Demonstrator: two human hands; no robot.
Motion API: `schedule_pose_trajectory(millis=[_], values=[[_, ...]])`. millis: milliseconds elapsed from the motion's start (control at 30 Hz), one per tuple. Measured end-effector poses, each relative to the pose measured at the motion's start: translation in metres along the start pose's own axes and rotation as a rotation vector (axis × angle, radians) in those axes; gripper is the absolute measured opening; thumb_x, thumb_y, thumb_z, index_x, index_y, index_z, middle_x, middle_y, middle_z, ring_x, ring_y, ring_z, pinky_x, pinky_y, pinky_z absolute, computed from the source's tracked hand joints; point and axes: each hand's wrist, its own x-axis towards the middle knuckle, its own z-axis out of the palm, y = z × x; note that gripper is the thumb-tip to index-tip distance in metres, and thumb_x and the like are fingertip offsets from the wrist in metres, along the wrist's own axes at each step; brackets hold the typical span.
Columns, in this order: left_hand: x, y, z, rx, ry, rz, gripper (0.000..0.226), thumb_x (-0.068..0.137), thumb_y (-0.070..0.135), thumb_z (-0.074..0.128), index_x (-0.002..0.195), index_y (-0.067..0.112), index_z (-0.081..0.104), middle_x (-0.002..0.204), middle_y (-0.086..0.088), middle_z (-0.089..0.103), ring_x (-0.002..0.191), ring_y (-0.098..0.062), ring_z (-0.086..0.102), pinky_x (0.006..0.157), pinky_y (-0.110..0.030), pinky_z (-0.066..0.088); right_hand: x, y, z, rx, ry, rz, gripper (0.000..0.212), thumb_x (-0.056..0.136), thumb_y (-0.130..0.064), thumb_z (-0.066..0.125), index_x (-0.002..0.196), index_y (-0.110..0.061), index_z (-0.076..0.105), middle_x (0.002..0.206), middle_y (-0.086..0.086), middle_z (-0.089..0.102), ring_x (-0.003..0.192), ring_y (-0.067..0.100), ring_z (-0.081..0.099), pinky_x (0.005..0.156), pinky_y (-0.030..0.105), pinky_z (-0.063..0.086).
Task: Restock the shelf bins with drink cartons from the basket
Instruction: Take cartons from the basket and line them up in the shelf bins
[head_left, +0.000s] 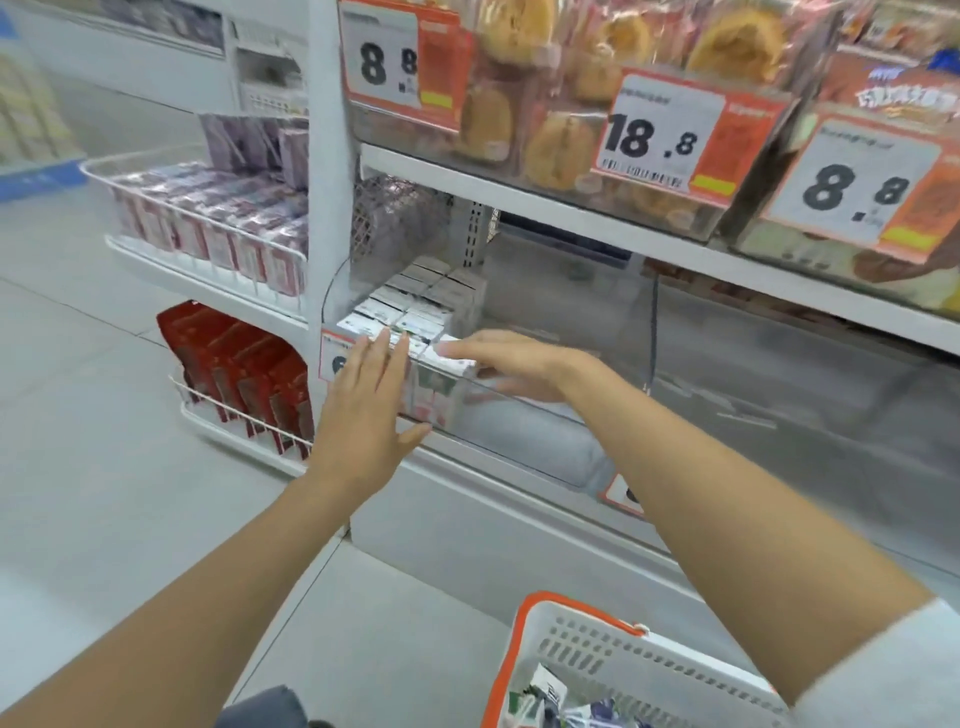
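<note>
Fingers (385, 347) of the left hand (363, 405) lie straight against the bin (519, 431); right hand (514, 364) touches a carton (451, 385), grip unclear.

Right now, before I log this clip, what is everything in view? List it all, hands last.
drink cartons: several, white and green, in rows at the clear bin's left end
clear bin: one, transparent, middle shelf
basket: one, white with an orange rim, bottom right, with packs partly seen inside
price tags: three large, white and orange, upper shelf front
bagged bread: several, golden brown, upper shelf
purple packs: many, purple and white, upper wire rack at left
red packs: several, red, lower wire rack at left
left hand: one, fingers straight, against the bin's front
right hand: one, fingers straight, on the front carton's top
</note>
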Motion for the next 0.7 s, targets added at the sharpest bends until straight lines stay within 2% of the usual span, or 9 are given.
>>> schedule_pose_trajectory(millis=[67,167,233,333,400,500,567,633,700], values=[[0.0,-0.003,0.002,-0.029,0.006,0.01,0.1,0.085,0.051,0.064,0.155,0.018,0.001,0.163,-0.001,-0.001,0.15,-0.022,-0.008,0.122,-0.038,0.009,0.011,0.007,0.001,0.085,-0.102,0.05,0.05,0.084,-0.03,0.072,0.125,-0.008,0.054,0.13,0.015,0.052,0.109,0.016,0.051,0.1,0.042,0.05],[-0.001,0.0,0.004,-0.076,0.015,0.003,0.099,0.085,0.048,0.065,0.155,0.017,0.002,0.163,0.001,-0.002,0.149,-0.019,-0.012,0.121,-0.037,0.009,0.021,0.013,0.002,0.033,-0.012,0.043,0.039,0.088,-0.021,0.068,0.123,-0.016,0.052,0.127,0.01,0.057,0.111,0.023,0.051,0.109,0.049,0.04],[-0.002,0.002,0.004,-0.085,0.013,-0.001,0.099,0.085,0.047,0.066,0.155,0.016,0.003,0.163,0.0,-0.004,0.149,-0.019,-0.014,0.121,-0.037,0.01,0.022,0.014,0.005,0.027,-0.012,0.052,0.042,0.088,-0.023,0.068,0.126,-0.017,0.05,0.128,0.008,0.057,0.115,0.023,0.052,0.108,0.048,0.041],[-0.004,0.004,0.0,-0.092,-0.019,-0.014,0.1,0.085,0.039,0.069,0.155,0.017,0.001,0.163,0.0,-0.007,0.149,-0.019,-0.015,0.121,-0.04,0.014,0.013,0.015,0.009,0.033,-0.005,0.016,0.057,0.091,-0.024,0.065,0.141,-0.015,0.039,0.139,0.006,0.052,0.121,0.019,0.053,0.103,0.04,0.046],[-0.005,0.009,-0.006,-0.079,-0.023,-0.033,0.097,0.086,0.029,0.07,0.155,0.016,0.003,0.163,-0.001,-0.006,0.149,-0.02,-0.011,0.121,-0.041,0.017,-0.001,0.012,0.011,-0.097,0.117,-0.092,0.068,0.091,-0.029,0.066,0.148,-0.015,0.032,0.146,0.004,0.045,0.127,0.018,0.048,0.104,0.033,0.042],[-0.011,0.026,-0.019,-0.076,0.099,-0.008,0.08,0.083,0.017,0.069,0.15,0.01,0.026,0.16,-0.011,0.018,0.147,-0.03,0.013,0.115,-0.046,0.028,-0.041,0.013,0.006,-0.345,0.429,-0.314,0.053,0.09,-0.027,0.064,0.138,-0.015,0.046,0.138,0.007,0.049,0.127,0.02,0.046,0.103,0.028,0.036],[-0.018,0.048,-0.024,-0.154,0.166,0.014,0.064,0.078,0.011,0.067,0.138,0.009,0.045,0.145,-0.013,0.041,0.133,-0.033,0.035,0.104,-0.047,0.039,-0.078,0.022,0.001,-0.436,0.565,-0.386,0.037,0.087,-0.021,0.063,0.124,-0.016,0.059,0.12,0.004,0.058,0.107,0.017,0.055,0.093,0.028,0.042],[-0.03,0.076,-0.024,-0.238,0.107,0.021,0.05,0.079,0.011,0.063,0.128,0.013,0.051,0.129,-0.008,0.051,0.117,-0.03,0.048,0.09,-0.046,0.046,-0.118,0.041,-0.003,-0.552,0.597,-0.373,0.03,0.081,-0.017,0.062,0.111,-0.018,0.065,0.107,0.001,0.063,0.09,0.016,0.057,0.083,0.031,0.048],[-0.048,0.107,-0.015,-0.276,-0.053,0.042,0.044,0.083,0.016,0.063,0.125,0.019,0.052,0.125,-0.003,0.053,0.11,-0.025,0.054,0.085,-0.044,0.048,-0.157,0.073,-0.006,-0.647,0.533,-0.284,0.028,0.078,-0.018,0.062,0.106,-0.017,0.066,0.104,0.002,0.064,0.088,0.019,0.059,0.08,0.033,0.049]])
